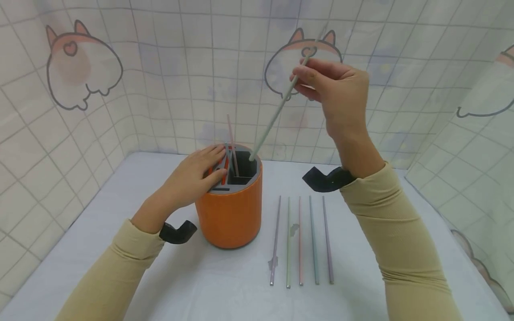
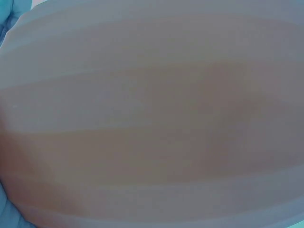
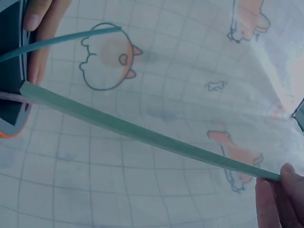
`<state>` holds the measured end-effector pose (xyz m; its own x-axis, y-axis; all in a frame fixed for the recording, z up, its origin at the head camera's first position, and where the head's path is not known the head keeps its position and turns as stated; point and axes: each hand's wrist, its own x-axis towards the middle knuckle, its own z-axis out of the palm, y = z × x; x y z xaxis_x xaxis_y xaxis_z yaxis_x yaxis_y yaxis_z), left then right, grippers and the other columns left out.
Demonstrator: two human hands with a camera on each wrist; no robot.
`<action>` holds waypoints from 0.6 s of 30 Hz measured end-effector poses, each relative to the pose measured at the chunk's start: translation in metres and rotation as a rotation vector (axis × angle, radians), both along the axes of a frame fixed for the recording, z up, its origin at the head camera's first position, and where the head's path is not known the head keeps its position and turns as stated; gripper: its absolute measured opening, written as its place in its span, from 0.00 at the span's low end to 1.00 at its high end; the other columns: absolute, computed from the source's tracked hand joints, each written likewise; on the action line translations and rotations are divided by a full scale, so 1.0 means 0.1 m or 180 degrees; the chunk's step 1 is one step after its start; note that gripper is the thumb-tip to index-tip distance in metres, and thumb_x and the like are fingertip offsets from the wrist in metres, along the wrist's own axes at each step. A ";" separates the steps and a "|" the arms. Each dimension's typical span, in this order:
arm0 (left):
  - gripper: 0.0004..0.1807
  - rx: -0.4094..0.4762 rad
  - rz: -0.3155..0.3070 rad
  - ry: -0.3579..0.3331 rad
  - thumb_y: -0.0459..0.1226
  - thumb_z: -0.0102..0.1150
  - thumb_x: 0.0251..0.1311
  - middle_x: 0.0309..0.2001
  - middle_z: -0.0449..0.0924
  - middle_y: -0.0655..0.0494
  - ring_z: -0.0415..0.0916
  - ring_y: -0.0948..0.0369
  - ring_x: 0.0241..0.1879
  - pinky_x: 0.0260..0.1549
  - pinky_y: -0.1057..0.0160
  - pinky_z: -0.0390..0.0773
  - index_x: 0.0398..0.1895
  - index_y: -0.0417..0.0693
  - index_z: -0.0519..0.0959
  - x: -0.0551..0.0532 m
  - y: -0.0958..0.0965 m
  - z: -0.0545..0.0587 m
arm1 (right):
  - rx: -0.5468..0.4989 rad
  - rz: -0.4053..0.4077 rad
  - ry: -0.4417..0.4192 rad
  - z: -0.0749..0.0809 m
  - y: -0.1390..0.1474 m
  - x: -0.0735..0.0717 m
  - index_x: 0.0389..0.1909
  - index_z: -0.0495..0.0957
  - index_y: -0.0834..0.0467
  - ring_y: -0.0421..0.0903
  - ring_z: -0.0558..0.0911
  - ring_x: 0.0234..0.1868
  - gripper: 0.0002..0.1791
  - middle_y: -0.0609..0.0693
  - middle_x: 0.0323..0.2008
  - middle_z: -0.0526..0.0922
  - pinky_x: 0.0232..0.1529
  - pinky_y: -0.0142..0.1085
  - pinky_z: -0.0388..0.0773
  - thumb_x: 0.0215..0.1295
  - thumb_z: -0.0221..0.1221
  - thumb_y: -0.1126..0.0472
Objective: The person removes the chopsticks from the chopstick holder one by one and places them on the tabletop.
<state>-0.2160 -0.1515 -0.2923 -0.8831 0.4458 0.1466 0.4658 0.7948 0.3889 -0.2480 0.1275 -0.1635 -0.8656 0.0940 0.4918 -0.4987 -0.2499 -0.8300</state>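
My right hand pinches a pale green chopstick near its thin upper end, between thumb and fingers. It slants down to the left, its thicker end at the mouth of an orange utensil holder with a grey divided top. Whether that end is inside cannot be told. My left hand rests on the holder's left top, fingers extended. A pink chopstick and a blue chopstick stand in the holder. The left wrist view is filled by a blurred, brownish banded surface.
Several pastel chopsticks, among them a blue one, lie side by side on the white tabletop, right of the holder. A tile-patterned curtain with cartoon animals stands behind and at both sides.
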 end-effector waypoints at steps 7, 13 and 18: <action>0.33 0.0022 0.0001 0.0029 0.51 0.41 0.77 0.80 0.50 0.50 0.44 0.48 0.80 0.79 0.43 0.44 0.78 0.45 0.54 0.02 0.00 0.00 | -0.0360 -0.0051 -0.0141 0.03 0.37 -0.03 0.34 0.87 0.71 0.50 0.89 0.32 0.13 0.56 0.28 0.88 0.42 0.38 0.87 0.46 0.76 0.71; 0.33 0.0038 -0.0017 0.0044 0.50 0.41 0.77 0.80 0.50 0.50 0.44 0.48 0.80 0.79 0.44 0.44 0.78 0.44 0.55 0.03 0.01 0.00 | -0.0383 -0.0162 -0.0386 -0.18 0.71 -0.09 0.33 0.87 0.70 0.49 0.89 0.30 0.13 0.56 0.27 0.89 0.38 0.37 0.87 0.44 0.76 0.71; 0.33 0.0037 -0.0026 0.0042 0.51 0.41 0.77 0.80 0.51 0.50 0.44 0.48 0.80 0.79 0.43 0.44 0.78 0.45 0.55 0.03 0.01 0.01 | 0.0095 -0.0216 -0.0762 -0.44 0.97 -0.10 0.33 0.88 0.65 0.44 0.89 0.29 0.10 0.51 0.27 0.90 0.36 0.33 0.87 0.48 0.75 0.67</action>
